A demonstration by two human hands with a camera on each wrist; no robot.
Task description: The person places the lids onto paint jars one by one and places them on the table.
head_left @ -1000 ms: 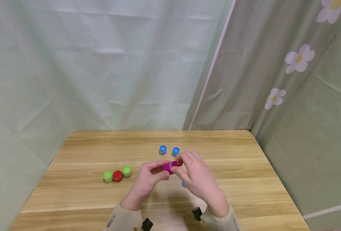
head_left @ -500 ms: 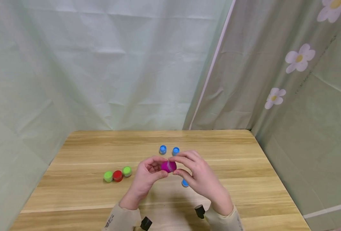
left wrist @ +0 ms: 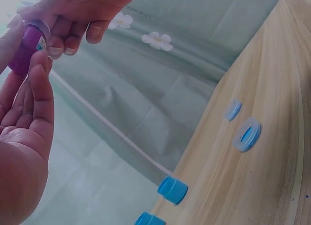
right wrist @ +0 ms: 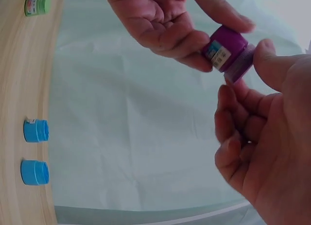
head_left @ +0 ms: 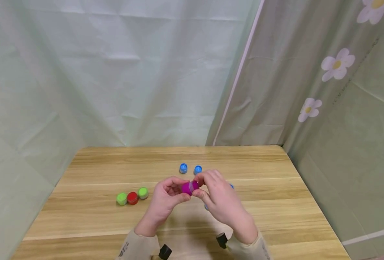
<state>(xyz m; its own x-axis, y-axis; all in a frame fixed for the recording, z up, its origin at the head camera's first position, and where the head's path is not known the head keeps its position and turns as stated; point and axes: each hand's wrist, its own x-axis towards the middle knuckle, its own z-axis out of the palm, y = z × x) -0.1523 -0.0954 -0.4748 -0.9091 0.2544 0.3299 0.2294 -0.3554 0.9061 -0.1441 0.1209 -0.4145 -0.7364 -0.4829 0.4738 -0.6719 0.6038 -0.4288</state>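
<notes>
Our right hand [head_left: 222, 202] has twisted round the small purple plastic jar [head_left: 190, 187], which our left hand [head_left: 165, 202] pinches too. The right wrist view alone shows its label. Bare wooden table [head_left: 276, 202] lies open rightward.

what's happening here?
A person holds a small purple jar above a wooden table with both hands. The left hand pinches the jar's body; the right hand has its grip on the lid end. On the table sit two blue jars behind the hands and a row of green, red and green jars to the left. Loose blue lids lie by the right hand.
</notes>
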